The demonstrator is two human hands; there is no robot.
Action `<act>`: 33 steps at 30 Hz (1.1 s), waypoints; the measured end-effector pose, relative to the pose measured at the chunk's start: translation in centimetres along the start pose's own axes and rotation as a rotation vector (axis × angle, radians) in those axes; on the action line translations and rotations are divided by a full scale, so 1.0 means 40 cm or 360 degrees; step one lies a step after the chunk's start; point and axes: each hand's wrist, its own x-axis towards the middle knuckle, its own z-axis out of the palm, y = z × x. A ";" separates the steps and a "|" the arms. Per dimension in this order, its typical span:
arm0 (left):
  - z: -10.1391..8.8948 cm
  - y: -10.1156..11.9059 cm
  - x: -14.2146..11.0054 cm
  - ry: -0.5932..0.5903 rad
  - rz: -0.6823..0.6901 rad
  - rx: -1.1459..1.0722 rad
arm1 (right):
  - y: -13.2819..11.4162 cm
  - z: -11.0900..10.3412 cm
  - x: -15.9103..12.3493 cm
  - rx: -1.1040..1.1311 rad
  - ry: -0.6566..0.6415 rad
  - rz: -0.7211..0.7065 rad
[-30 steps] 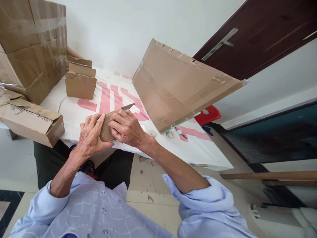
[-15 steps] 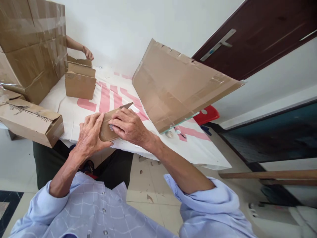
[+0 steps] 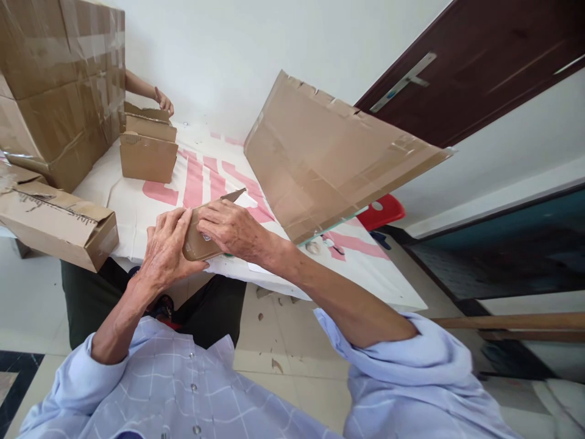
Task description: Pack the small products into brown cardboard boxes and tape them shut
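A small brown cardboard box [image 3: 194,249] lies at the near edge of the cloth-covered table. My left hand [image 3: 165,245] grips it from the left, thumb along the near side and fingers along the far side. Over its top face bends my right hand [image 3: 235,230], fingers curled together and fingertips touching the cardboard. Beside those fingertips shows a small pale printed label [image 3: 206,238], partly covered. My right thumb and whatever lies under the fingers are hidden. A dark pointed flap [image 3: 234,195] sticks out beyond the right hand.
Stacked taped cartons [image 3: 59,91] and a long cardboard box [image 3: 59,222] stand at left. Another person's hand [image 3: 164,100] is behind an open cardboard holder [image 3: 148,158]. A large cardboard sheet [image 3: 329,158] leans up at right, with a tape roll [image 3: 313,247] near its foot.
My right hand has shifted slightly left over the small cardboard box, and its elbow has swung out right. My left hand stays in place. The other person's fingers have opened somewhat.
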 end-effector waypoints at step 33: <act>-0.002 -0.012 0.000 0.0063 0.0049 0.0025 | 0.015 -0.050 -0.158 0.0601 0.1058 0.0737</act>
